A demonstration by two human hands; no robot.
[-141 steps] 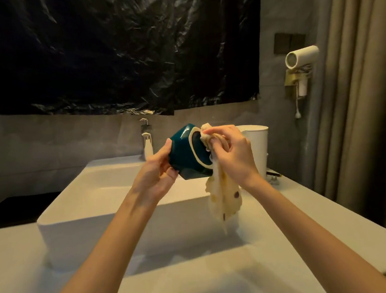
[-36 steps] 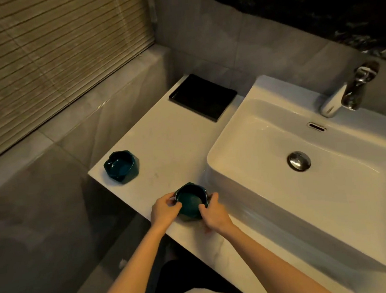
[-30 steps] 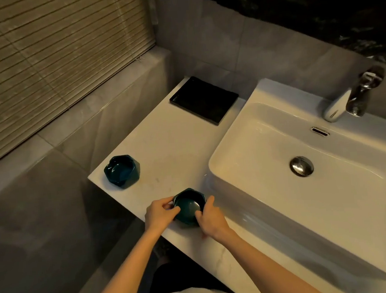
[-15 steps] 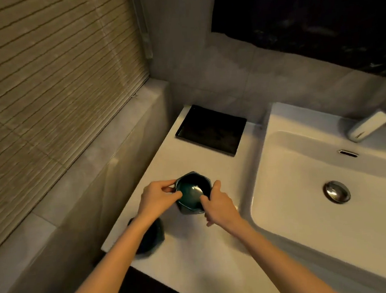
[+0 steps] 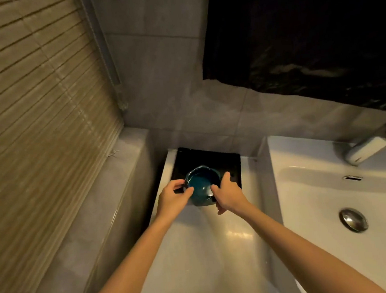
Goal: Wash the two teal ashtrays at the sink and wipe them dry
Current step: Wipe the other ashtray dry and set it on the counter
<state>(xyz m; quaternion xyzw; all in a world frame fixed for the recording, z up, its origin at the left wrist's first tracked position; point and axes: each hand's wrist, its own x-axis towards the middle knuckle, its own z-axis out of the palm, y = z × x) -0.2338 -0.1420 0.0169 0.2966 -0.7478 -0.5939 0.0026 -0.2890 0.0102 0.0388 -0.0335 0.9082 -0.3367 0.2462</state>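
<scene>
A teal ashtray (image 5: 202, 183) is upright between both hands, at the front edge of a black square tray (image 5: 223, 162) on the white counter (image 5: 207, 249). My left hand (image 5: 173, 200) pinches its left rim with thumb and fingers. On its right side, my right hand (image 5: 228, 195) holds it with curled fingers, the thumb raised. The second teal ashtray is out of view. The white sink basin (image 5: 329, 193) lies to the right, with its faucet (image 5: 370, 148) and drain plug (image 5: 353, 219).
Slatted blinds (image 5: 36, 135) and a grey ledge (image 5: 114, 210) run along the left. A tiled wall stands behind the black tray, and a black plastic sheet (image 5: 305, 33) hangs above the sink.
Both hands have carried the ashtray away from me along the counter to the black tray at the back. The other ashtray has dropped out of view as my head turned.
</scene>
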